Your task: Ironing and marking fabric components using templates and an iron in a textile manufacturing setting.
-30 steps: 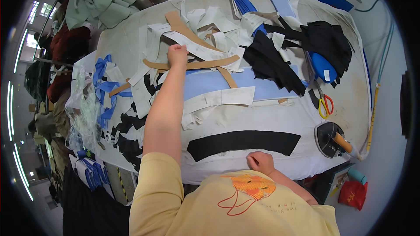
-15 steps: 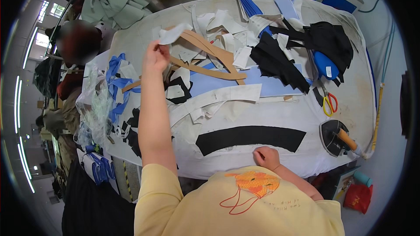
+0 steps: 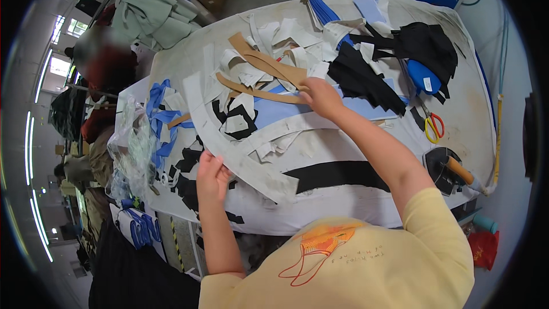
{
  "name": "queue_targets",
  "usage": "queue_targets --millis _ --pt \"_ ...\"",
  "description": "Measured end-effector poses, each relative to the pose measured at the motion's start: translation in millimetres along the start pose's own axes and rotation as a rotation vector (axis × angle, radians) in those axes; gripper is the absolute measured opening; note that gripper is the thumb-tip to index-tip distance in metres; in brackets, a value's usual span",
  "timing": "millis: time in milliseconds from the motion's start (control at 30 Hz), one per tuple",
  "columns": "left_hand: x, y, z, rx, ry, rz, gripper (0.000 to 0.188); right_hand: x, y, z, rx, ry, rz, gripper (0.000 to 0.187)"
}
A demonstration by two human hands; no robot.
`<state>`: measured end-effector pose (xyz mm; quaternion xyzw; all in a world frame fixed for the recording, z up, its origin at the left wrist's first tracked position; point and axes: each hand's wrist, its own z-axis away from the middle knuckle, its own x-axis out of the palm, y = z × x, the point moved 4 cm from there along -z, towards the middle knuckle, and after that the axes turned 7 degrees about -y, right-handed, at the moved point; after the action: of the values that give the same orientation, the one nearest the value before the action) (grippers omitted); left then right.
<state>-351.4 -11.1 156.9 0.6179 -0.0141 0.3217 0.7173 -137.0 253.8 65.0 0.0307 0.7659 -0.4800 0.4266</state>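
Note:
My left hand [image 3: 213,176] pinches the outer edge of a long curved white strip [image 3: 220,150], fabric or paper. The strip slants from the heap of pieces to the near side and covers the left end of a curved black fabric piece [image 3: 343,176]. My right hand [image 3: 321,97] reaches over the table, its fingers closed at the right ends of curved brown strips [image 3: 260,95]. Those fingertips are partly hidden, but the lower brown strip runs into them. Another curved white piece [image 3: 286,129] lies below that hand, partly over light blue fabric [image 3: 274,111].
An iron [image 3: 443,170] and scissors [image 3: 433,127] lie at the right. Black fabric [image 3: 426,46] and a blue rounded object [image 3: 423,77] are beyond them. Blue scraps [image 3: 162,117] and clear plastic [image 3: 130,143] lie left. People [image 3: 106,60] are at the far left.
My left hand has come nearer, and the curved white strip now lies across the table under it. My right hand has moved from the near edge up to the brown strips.

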Motion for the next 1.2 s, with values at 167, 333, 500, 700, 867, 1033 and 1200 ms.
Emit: queue_targets --millis 167,333,500,700,867,1033,1200 --pt "-10.5 -24.7 10.9 -0.038 0.109 -0.089 0.027 73.3 -4.9 -79.1 -0.047 -0.364 0.172 0.038" --pt "-7.9 -46.1 -2.7 -0.13 0.223 -0.205 0.027 91.6 10.1 -114.0 0.061 -0.213 0.473 0.046" --pt "0.0 -62.6 -24.6 -0.087 0.169 -0.232 0.027 64.6 -9.4 -131.7 0.04 -0.163 0.454 0.041" --pt "4.3 -84.2 -79.9 -0.044 0.224 -0.189 0.024 17.5 -23.1 -114.3 0.002 -0.122 -0.252 0.06" --pt "23.7 -90.5 -132.2 -0.01 0.239 -0.08 0.021 1.5 -57.3 -66.4 0.01 -0.199 -0.528 0.062" --pt "45.7 -77.0 -148.8 0.182 0.181 -0.05 0.023 -1.4 -82.0 -37.9 0.013 -0.316 -0.52 0.047" --pt "64.1 -51.6 -151.0 0.283 -0.068 0.247 0.032 7.9 -82.0 -34.5 -0.196 -0.238 -0.434 0.033"
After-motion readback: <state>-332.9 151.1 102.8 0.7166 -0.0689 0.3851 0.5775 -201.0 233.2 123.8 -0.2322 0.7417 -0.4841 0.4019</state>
